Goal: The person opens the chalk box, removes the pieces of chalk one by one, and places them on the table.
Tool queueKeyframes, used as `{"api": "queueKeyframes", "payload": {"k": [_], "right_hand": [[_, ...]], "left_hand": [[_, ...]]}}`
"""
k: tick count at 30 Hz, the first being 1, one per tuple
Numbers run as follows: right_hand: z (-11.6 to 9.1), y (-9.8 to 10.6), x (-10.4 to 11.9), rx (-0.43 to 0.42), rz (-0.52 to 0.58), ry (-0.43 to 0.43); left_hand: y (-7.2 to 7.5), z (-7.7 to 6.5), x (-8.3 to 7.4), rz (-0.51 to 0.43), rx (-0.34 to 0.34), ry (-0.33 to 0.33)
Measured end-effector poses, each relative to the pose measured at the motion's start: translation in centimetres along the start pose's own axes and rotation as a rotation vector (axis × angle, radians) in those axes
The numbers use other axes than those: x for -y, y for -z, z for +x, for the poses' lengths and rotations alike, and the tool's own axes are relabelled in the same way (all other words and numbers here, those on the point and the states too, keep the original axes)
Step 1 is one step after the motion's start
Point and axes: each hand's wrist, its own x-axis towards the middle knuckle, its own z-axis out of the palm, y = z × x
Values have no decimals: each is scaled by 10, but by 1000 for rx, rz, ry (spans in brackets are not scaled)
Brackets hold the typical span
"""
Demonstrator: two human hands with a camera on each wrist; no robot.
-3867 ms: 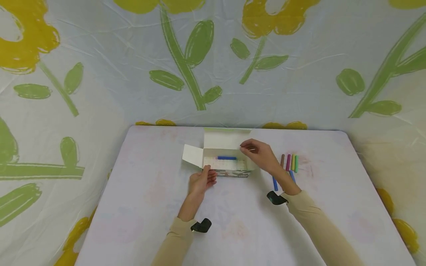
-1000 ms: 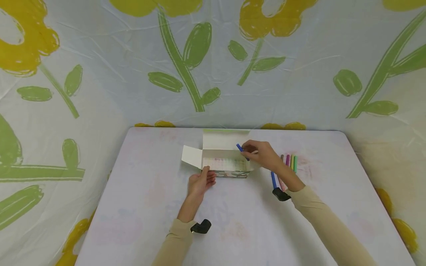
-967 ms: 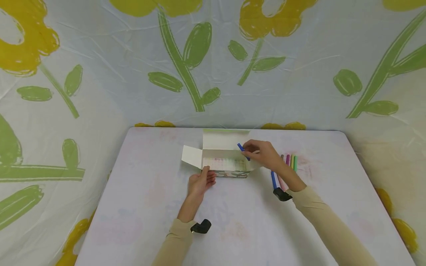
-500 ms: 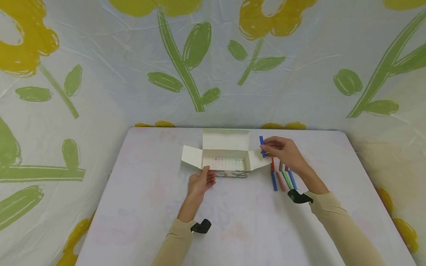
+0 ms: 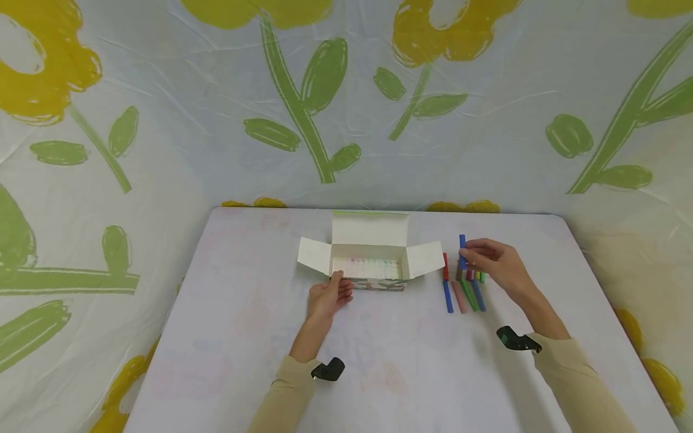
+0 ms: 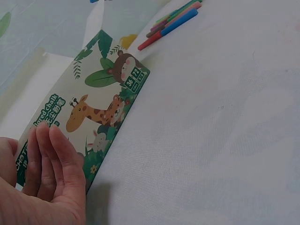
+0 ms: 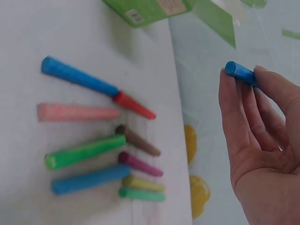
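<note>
My left hand [image 5: 327,296] holds the chalk box [image 5: 379,284] at its front left, thumb at the rim and fingers along the printed front panel [image 6: 93,110]. The lid and side flaps stand spread out, and pale chalk sticks [image 5: 373,267] lie in a row inside. Right of the box, my right hand [image 5: 500,264] pinches a blue chalk stick [image 7: 240,72] between thumb and fingertips, above the chalks on the table. Nearest below it are a brown chalk [image 7: 140,140] and a magenta chalk [image 7: 140,164].
Two rows of loose chalks lie right of the box: a red chalk [image 5: 446,264], a blue one [image 5: 448,297], a pink one [image 5: 459,297], a green one [image 5: 469,296] and several more. A flower-printed curtain [image 5: 357,150] hangs behind the table [image 5: 260,361].
My right hand has lifted the blue chalk out of the box and carried it right, over the loose chalks. My left hand has stayed on the box.
</note>
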Motion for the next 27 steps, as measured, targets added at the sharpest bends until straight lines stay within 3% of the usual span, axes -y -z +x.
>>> {"api": "queueKeyframes", "payload": {"k": [16,27], "right_hand": [[-42,23,-59,-8,-25,-164],[-48,15,-83,-41,-182,-192]], "left_hand": [[-1,-1,0,2,-6,1],[1,3,3,-11,-6,5]]}}
